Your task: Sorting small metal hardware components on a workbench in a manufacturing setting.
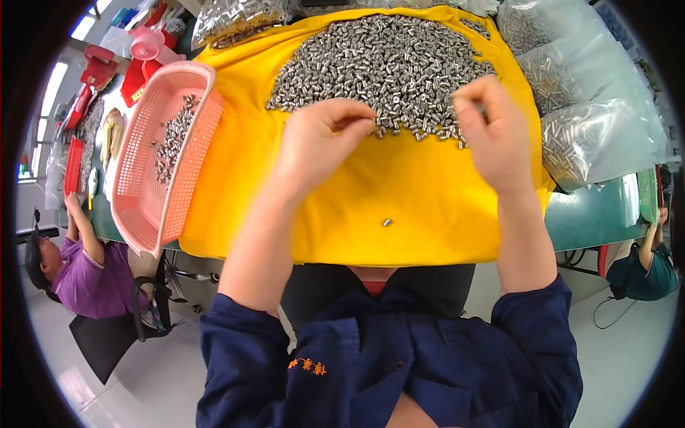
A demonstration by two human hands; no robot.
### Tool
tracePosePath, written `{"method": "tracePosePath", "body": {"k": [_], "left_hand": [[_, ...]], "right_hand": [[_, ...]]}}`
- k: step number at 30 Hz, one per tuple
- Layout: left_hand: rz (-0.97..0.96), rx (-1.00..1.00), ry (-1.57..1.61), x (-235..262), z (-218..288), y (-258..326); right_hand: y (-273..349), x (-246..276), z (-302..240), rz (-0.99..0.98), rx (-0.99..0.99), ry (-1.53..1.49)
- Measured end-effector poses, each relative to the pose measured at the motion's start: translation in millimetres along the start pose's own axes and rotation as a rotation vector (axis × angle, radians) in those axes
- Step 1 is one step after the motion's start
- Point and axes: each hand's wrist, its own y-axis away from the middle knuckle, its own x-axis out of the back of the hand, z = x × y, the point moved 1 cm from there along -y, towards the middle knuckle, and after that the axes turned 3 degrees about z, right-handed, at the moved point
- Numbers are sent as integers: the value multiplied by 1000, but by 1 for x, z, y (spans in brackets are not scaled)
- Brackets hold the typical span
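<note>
A wide heap of small silvery metal cylinders (385, 64) lies on a yellow cloth (342, 207). At the heap's near left edge is my left hand (321, 135), thumb and fingertips pinched together. My right hand (496, 135) is at the heap's right edge, its fingers curled in against the thumb. Whatever either hand may hold is too small or too hidden to name. One loose metal cylinder (387, 222) lies apart from the heap, on the cloth nearer to me.
A pink perforated basket (207, 121) with metal pieces inside stands left of the heap. Clear plastic bags of metal parts (592, 135) lie to the right on the green table (592, 217). A person in purple (96, 278) sits at left, another in dark green (642, 271) at right.
</note>
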Motion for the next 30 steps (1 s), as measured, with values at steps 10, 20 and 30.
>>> {"method": "tracePosePath", "body": {"k": [10,20,30], "left_hand": [[-202,201,888,-12,-10,1],[-256,164,963,-18,-7,4],[-96,46,568,-16,-6,5]], "right_hand": [[13,-23,-8,-171,-32,-189],[15,-23,-10,-144,74,-102],[16,-27,-7,-181,107,-36]]}}
